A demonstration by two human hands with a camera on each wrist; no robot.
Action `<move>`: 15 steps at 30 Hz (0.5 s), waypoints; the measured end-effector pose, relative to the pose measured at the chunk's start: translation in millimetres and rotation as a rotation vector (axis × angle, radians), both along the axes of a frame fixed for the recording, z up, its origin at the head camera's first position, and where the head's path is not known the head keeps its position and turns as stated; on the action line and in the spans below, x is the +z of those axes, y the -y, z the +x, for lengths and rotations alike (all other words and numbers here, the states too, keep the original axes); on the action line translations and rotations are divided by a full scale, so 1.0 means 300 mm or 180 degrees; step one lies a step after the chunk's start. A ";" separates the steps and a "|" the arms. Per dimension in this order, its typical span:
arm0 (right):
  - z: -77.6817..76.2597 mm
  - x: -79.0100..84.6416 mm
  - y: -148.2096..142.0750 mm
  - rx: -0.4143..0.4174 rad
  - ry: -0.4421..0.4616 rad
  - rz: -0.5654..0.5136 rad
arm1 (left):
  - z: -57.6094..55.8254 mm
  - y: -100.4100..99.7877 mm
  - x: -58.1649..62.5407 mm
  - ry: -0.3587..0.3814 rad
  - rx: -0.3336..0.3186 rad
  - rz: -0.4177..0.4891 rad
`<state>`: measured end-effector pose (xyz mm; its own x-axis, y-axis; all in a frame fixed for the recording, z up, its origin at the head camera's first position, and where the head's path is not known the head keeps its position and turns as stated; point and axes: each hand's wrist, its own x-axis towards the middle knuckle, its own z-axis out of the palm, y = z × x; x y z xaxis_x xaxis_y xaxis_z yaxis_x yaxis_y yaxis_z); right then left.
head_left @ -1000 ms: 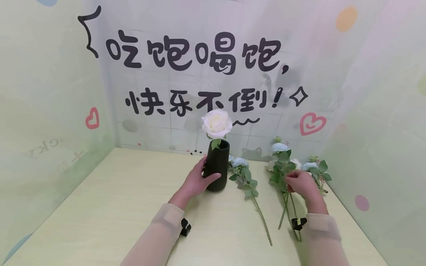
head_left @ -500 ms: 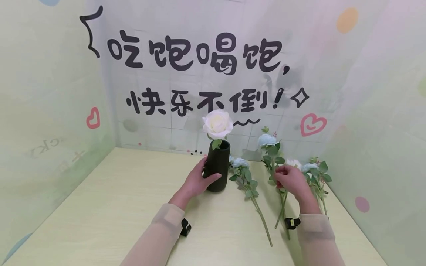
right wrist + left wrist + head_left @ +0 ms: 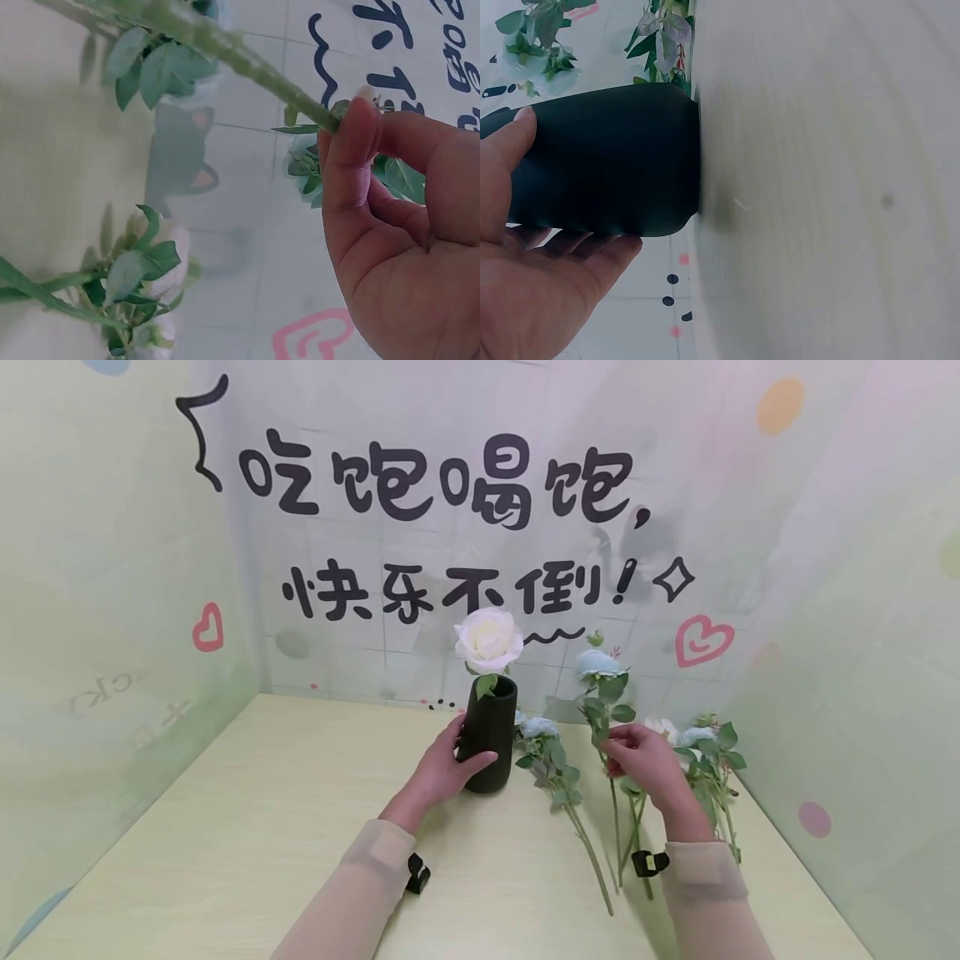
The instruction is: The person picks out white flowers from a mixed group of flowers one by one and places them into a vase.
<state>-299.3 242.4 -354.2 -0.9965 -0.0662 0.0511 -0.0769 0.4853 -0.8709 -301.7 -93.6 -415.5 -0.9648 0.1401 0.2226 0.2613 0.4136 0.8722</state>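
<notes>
Head: left grip (image 3: 444, 767) round vase (image 3: 490, 727); right grip (image 3: 648, 763) pinches steep blue flower (image 3: 596, 710), bloom (image 3: 598, 663) up

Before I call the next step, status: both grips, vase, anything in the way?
Left grip round dark vase, upright, white rose in it. Right grip pinching blue flower, clear of vase. Possible snag: another blue flower lying between vase and right grip.

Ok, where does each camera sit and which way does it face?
Head: worn on the head, facing forward and down at the vase, table and wall; left hand, right hand and both sleeves show.
Left wrist: on that wrist, facing the vase; only the left hand shows.
Right wrist: on that wrist, facing the pinched flower stem and wall; only the right hand shows.
Head and left wrist both show the left hand gripping the vase.
</notes>
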 end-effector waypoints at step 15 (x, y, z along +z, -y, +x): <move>-0.015 -0.111 0.076 0.0216 0.0509 0.0263 | -0.001 -0.002 -0.003 0.0013 0.0032 -0.0020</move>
<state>-303.8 219.7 -387.4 -0.9846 -0.1308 -0.1158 0.0242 0.5541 -0.8321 -301.9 -93.1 -416.3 -0.9671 0.1319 0.2177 0.2535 0.4215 0.8707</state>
